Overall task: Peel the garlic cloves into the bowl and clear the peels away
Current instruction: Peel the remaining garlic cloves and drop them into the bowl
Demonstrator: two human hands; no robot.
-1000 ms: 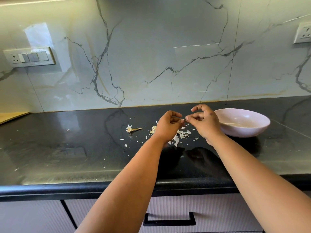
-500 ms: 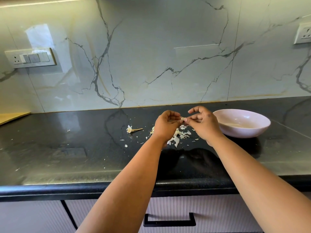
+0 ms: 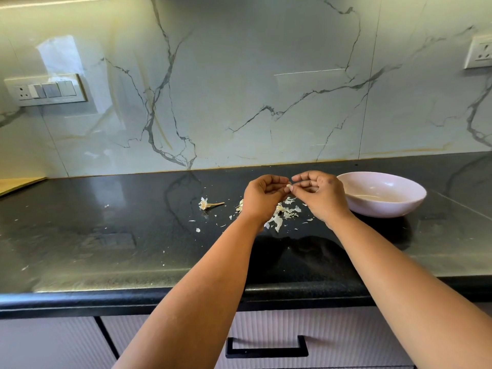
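Observation:
A small pale garlic clove (image 3: 288, 186) is pinched between the fingertips of my left hand (image 3: 263, 197) and my right hand (image 3: 318, 194), a little above the black countertop. Both hands have their fingers curled around it. Under the hands lies a scatter of white garlic peels (image 3: 288, 211). A pale pink bowl (image 3: 383, 209) stands just right of my right hand; its inside is mostly hidden by its rim. A bare garlic stem with its root base (image 3: 209, 204) lies to the left of the hands.
The black countertop (image 3: 106, 235) runs wide to both sides, with tiny peel flecks on the left. A marble backsplash carries a switch panel (image 3: 45, 89) at left and a socket (image 3: 479, 53) at right. A drawer handle (image 3: 266, 348) sits below the counter edge.
Both hands have dropped slightly and stayed together. The clove now shows pale between the fingertips, where a thin dark strip showed a second ago.

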